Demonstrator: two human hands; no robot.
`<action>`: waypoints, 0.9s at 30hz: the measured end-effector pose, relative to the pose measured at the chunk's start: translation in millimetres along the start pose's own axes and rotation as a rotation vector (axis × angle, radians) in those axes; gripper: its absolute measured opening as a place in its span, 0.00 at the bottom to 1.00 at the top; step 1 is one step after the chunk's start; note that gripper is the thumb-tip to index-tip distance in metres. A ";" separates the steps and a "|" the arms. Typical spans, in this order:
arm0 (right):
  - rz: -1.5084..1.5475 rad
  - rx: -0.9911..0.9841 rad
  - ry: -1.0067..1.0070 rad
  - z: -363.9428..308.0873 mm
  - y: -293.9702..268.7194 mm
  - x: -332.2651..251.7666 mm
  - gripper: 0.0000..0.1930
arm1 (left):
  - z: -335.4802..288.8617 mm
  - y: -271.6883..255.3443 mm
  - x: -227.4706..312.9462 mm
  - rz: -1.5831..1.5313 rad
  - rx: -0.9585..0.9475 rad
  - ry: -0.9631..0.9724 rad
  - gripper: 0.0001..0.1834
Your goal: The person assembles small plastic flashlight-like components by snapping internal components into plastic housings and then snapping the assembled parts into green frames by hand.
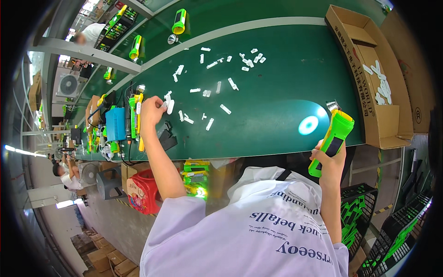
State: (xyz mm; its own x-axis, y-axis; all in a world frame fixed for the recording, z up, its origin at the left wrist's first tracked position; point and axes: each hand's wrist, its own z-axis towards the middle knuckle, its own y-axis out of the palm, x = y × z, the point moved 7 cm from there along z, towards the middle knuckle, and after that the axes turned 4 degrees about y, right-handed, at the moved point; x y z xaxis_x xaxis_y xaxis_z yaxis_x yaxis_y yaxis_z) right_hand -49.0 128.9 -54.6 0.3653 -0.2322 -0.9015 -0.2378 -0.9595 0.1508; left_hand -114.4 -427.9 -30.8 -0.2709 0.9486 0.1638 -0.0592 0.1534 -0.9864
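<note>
In my right hand (330, 162) is a green and yellow flashlight (342, 125), held upright at a tilt over the table's near right edge, its silver reflector head uppermost. A bright round spot of light lies on the green tabletop (277, 83) left of it. My left hand (153, 111) reaches out to the left side of the table with its fingers pinched at a small white plastic piece (170, 107). Several similar white pieces (225, 109) lie scattered over the middle of the table.
An open cardboard box (369, 60) with white parts stands at the right end. On the left are a blue box (115, 123), tools and more flashlights. A red stool (143, 191) and black crates (357, 212) stand below. Beyond a metal rail stand further flashlights (179, 22).
</note>
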 end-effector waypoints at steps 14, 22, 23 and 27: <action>0.076 -0.167 0.063 -4.9 17.2 0.2 0.28 | -81.2 44.2 220.4 -1.145 -0.519 0.076 0.08; 0.123 -0.138 0.117 -13.0 1.6 10.2 0.27 | -86.8 73.0 269.8 -1.115 -0.466 0.068 0.13; 0.128 -0.130 0.118 -13.5 0.0 10.1 0.27 | -87.0 70.3 273.2 -1.160 -0.397 0.037 0.15; 0.137 -0.106 0.107 -13.6 -4.5 12.1 0.26 | -97.9 73.7 271.5 -0.988 -0.313 -0.125 0.13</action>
State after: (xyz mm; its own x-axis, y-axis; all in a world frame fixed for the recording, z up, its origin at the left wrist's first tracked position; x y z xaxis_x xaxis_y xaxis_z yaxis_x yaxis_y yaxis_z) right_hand -31.2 128.2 -60.6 0.4308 -0.3723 -0.8221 -0.1983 -0.9277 0.3163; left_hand -98.2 -132.0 -60.5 -0.3366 0.3290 0.8823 -0.0616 0.9273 -0.3693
